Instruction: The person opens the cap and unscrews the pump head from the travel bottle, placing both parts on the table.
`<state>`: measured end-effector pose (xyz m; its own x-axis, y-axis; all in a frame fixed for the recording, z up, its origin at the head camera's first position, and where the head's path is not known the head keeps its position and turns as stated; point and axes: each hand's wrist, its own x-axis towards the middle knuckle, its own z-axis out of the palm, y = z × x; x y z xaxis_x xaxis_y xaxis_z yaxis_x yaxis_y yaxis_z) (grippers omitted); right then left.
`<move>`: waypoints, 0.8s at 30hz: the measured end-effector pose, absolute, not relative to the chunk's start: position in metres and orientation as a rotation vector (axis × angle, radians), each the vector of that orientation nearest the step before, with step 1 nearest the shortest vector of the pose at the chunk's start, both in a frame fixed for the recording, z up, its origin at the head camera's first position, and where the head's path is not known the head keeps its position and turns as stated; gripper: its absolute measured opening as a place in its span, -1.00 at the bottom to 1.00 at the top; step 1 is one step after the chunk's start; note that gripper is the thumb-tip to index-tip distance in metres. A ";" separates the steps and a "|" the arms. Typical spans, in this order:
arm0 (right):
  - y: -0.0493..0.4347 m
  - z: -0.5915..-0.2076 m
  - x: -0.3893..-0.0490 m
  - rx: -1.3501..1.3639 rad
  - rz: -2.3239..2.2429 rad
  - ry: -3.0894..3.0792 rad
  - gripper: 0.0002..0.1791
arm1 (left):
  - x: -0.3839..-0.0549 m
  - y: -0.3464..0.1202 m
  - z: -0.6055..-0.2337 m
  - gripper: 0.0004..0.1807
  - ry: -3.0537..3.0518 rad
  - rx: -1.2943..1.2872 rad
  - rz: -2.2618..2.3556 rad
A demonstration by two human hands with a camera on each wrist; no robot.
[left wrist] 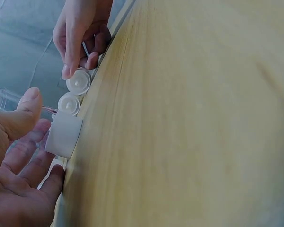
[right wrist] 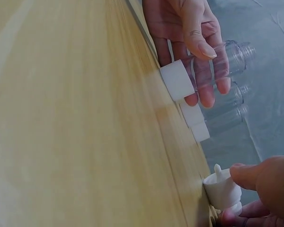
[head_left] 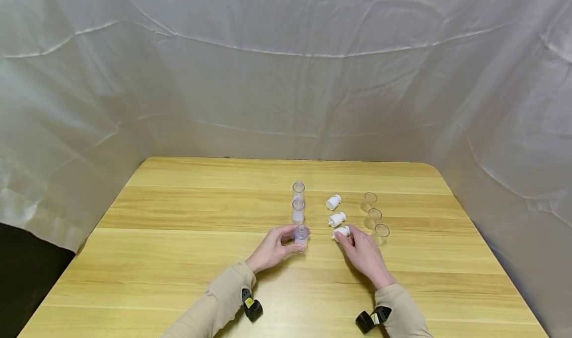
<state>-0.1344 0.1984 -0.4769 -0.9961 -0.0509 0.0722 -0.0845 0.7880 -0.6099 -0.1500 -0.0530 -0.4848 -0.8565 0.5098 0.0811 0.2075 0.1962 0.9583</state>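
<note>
My left hand (head_left: pixel 273 248) holds the nearest of three clear bottles (head_left: pixel 301 235), thumb on one side and fingers on the other. This bottle stands upright with a threaded neck on top and a white base (right wrist: pixel 177 80). Two more bottles (head_left: pixel 298 213) stand in a line behind it. To the right, my right hand (head_left: pixel 365 254) pinches the nearest of three white pump heads (head_left: pixel 342 232) between thumb and fingers. It lies on its side at the table, its small stem (right wrist: pixel 218 171) pointing out. The other two pump heads (head_left: pixel 336 219) lie beyond it.
Right of the right hand, three clear caps (head_left: pixel 381 233) stand in a line on the wooden table (head_left: pixel 178 258). Grey sheeting (head_left: pixel 286 90) hangs behind the table and along both sides. A dark camera (head_left: pixel 253 310) is strapped to the left wrist.
</note>
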 end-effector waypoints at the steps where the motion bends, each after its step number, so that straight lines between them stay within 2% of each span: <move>1: 0.199 -0.477 -0.134 0.110 1.001 -2.921 -0.66 | -0.150 -0.053 -0.485 -0.48 2.218 0.682 1.713; 21: 0.199 -0.477 -0.134 0.137 1.026 -2.895 -0.73 | -0.150 -0.052 -0.484 -0.46 2.216 0.676 1.728; 24: 0.200 -0.477 -0.132 0.147 1.030 -2.888 -0.68 | -0.150 -0.052 -0.483 -0.46 2.206 0.654 1.738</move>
<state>-0.1325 0.2003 -0.4769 -0.9928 -0.0655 0.0999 -0.1139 0.7706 -0.6270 -0.1500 -0.0521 -0.4827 -0.8656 0.4953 0.0735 0.1875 0.1845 0.9648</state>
